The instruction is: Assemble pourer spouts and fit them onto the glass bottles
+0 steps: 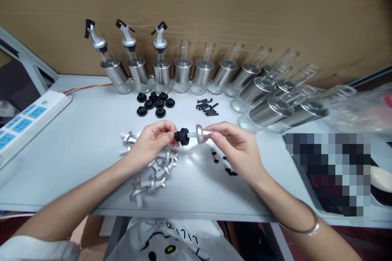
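My left hand [152,140] pinches a black rubber stopper [181,136] just above the middle of the table. My right hand [237,147] grips a silver pourer spout [200,133], and its thin tube points into the stopper. Both hands are closed, held close together. Under my left hand lies a heap of silver spouts [151,175]. A cluster of black stoppers [154,103] sits farther back, and a small pile of black caps [207,107] lies to its right. Small black bits [225,165] rest below my right hand.
A row of steel-sleeved glass bottles [183,71] lines the cardboard wall; three on the left [130,63] carry fitted pourers. More bottles [275,102] lie at the right. A white power strip [26,118] sits at the left edge. A plastic bag [367,106] is far right.
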Demonstrator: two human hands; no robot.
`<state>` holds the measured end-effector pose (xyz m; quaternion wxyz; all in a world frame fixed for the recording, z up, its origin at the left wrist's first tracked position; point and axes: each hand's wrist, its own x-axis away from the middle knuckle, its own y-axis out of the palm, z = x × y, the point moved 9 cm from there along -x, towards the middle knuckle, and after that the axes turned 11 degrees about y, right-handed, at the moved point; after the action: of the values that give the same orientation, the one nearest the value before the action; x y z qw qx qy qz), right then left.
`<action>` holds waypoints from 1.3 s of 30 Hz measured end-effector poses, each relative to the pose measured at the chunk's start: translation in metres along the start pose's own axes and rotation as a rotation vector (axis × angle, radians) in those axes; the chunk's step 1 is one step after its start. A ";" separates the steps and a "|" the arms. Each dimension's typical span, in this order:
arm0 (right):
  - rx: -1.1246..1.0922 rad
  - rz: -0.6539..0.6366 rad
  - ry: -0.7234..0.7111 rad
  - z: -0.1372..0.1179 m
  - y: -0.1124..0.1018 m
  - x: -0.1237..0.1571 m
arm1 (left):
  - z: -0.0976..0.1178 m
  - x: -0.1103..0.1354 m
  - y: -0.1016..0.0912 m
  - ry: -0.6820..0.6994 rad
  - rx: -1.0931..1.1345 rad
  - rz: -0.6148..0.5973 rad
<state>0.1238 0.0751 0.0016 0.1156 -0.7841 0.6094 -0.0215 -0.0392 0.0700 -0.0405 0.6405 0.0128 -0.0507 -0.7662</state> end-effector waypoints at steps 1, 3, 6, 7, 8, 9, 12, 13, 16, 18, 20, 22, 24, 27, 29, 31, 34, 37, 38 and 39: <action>0.011 0.000 -0.003 0.000 0.000 0.000 | 0.000 0.000 0.000 0.010 0.003 0.001; 0.039 -0.007 -0.006 -0.001 0.001 0.000 | 0.001 -0.001 0.000 0.031 0.005 -0.012; 0.088 -0.018 -0.009 -0.001 0.002 0.000 | 0.001 -0.001 0.002 0.056 -0.005 -0.048; 0.107 -0.016 -0.011 -0.001 0.002 0.000 | 0.000 -0.001 0.002 0.063 -0.010 -0.056; 0.126 -0.012 -0.012 -0.002 0.002 0.001 | 0.000 -0.001 0.002 0.067 -0.017 -0.061; 0.145 -0.006 -0.015 -0.002 0.002 0.001 | 0.000 -0.001 0.001 0.072 -0.022 -0.060; 0.197 0.014 -0.032 -0.004 0.001 0.001 | 0.000 -0.001 0.000 0.077 -0.026 -0.048; 0.211 0.021 -0.046 -0.006 0.000 0.001 | 0.000 -0.001 0.000 0.074 -0.027 -0.043; 0.241 0.043 -0.100 -0.010 0.000 0.002 | 0.000 -0.002 0.000 0.060 -0.044 -0.030; 0.256 0.041 -0.121 -0.011 0.001 0.003 | 0.002 -0.002 -0.001 0.059 -0.064 -0.016; 0.268 0.027 -0.129 -0.011 0.002 0.004 | 0.004 -0.001 -0.002 0.065 -0.084 -0.004; 0.275 0.017 -0.139 -0.012 0.002 0.004 | 0.006 -0.001 -0.003 0.070 -0.098 0.005; 0.284 0.017 -0.162 -0.014 0.002 0.005 | 0.006 -0.001 -0.004 0.069 -0.103 0.011; 0.315 0.011 -0.222 -0.018 0.004 0.006 | 0.006 -0.001 -0.004 0.058 -0.102 0.011; 0.343 -0.009 -0.274 -0.021 0.007 0.007 | 0.004 -0.001 -0.002 0.043 -0.092 -0.009; 0.371 -0.028 -0.333 -0.025 0.010 0.010 | 0.003 0.000 0.000 0.029 -0.086 -0.035; 0.427 -0.024 -0.419 -0.031 0.013 0.014 | 0.004 0.001 0.002 0.040 -0.085 -0.051; 0.475 -0.004 -0.485 -0.034 0.014 0.016 | 0.006 0.001 0.001 0.069 -0.062 -0.044; 0.481 0.001 -0.498 -0.035 0.014 0.017 | 0.006 0.001 0.001 0.077 -0.053 -0.041; 0.483 0.007 -0.506 -0.035 0.014 0.017 | 0.006 0.000 0.001 0.080 -0.045 -0.040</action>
<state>0.1088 0.0505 0.0309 0.4453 -0.7125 0.5413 0.0303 -0.0389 0.0698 -0.0342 0.6268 0.0302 -0.0074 -0.7785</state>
